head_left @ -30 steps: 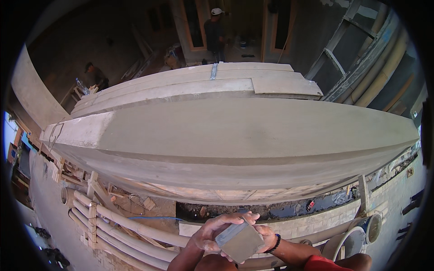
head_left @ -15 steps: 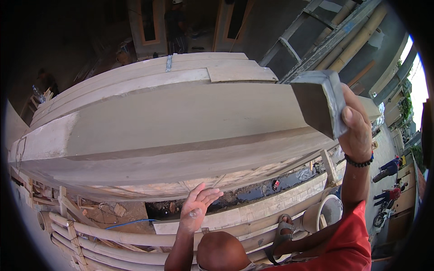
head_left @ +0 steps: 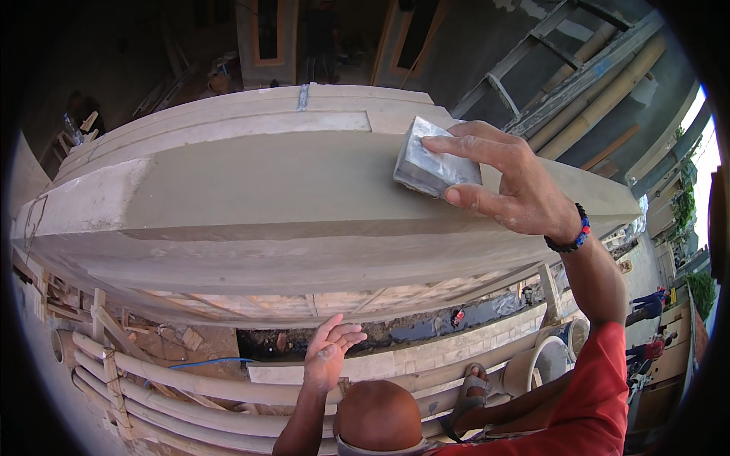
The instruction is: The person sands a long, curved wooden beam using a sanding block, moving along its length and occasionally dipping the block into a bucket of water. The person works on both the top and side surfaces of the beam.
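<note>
My right hand (head_left: 513, 178) grips a grey, plaster-smeared rectangular block (head_left: 439, 161) by its edges, thumb near and fingers over the top. The block lies on the smooth, damp grey plaster (head_left: 304, 178) along the top of a long concrete beam, toward its right part. Its underside is hidden. At the left the plaster ends against a paler, dry stretch of the beam (head_left: 95, 199). My left hand (head_left: 331, 353) hangs in the air below the beam's near side, fingers loosely apart, holding nothing. Dried grey smears mark it.
Pale boards (head_left: 228, 114) line the beam's far edge. Bamboo poles (head_left: 190, 384) run beneath me, beside my sandalled foot (head_left: 470, 391) and a pale bucket (head_left: 532, 368). A ditch with dark water (head_left: 422, 330) lies below. A ladder (head_left: 517, 53) leans behind. People are farther off.
My right hand has brought the block leftward and down from the raised position at the right onto the plaster, turning its dark face downward. My left hand has barely moved.
</note>
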`<state>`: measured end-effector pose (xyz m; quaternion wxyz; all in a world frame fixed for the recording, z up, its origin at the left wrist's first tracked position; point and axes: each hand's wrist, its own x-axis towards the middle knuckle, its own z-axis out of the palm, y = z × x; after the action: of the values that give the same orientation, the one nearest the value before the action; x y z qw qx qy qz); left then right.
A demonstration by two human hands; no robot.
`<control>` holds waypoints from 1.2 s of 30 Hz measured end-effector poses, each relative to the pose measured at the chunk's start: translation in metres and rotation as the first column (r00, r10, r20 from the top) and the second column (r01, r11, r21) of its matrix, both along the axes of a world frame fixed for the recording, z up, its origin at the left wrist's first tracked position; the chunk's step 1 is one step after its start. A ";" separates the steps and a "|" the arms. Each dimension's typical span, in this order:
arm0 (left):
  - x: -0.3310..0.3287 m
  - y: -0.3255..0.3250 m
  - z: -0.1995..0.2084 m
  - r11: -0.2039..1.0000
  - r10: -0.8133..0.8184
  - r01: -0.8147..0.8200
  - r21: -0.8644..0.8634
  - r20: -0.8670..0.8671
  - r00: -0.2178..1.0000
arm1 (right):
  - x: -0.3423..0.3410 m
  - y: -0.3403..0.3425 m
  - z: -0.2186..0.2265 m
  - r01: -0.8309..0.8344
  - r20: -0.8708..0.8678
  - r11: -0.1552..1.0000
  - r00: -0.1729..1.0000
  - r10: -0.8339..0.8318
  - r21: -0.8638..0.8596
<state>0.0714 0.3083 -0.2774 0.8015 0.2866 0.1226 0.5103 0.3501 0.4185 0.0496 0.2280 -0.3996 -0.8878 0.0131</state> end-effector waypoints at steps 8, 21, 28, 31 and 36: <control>-0.002 -0.004 -0.015 0.997 0.027 -0.027 -0.071 -0.006 1.000 | 0.053 -0.031 0.013 0.255 0.148 0.953 0.961 -0.232 -0.161; -0.001 0.004 0.020 0.995 0.087 -0.081 0.052 -0.134 0.987 | 0.106 -0.055 0.057 0.472 -0.067 0.877 0.876 -0.478 -0.088; 0.003 -0.006 0.026 0.992 0.117 -0.109 0.061 -0.153 0.981 | 0.120 -0.045 0.026 0.476 0.201 0.879 0.862 -0.464 -0.010; -0.003 -0.012 0.026 0.990 0.141 -0.136 0.042 -0.191 0.971 | 0.146 -0.049 0.008 0.503 0.228 0.861 0.849 -0.477 -0.071; -0.015 -0.018 0.029 0.981 0.196 -0.187 0.061 -0.288 0.937 | 0.233 -0.091 -0.006 0.634 0.086 0.773 0.772 -0.630 -0.026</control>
<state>0.0568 0.2906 -0.2484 0.7162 0.3589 0.2588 0.5397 0.5834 0.3273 0.0436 0.1762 -0.6807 -0.7090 -0.0549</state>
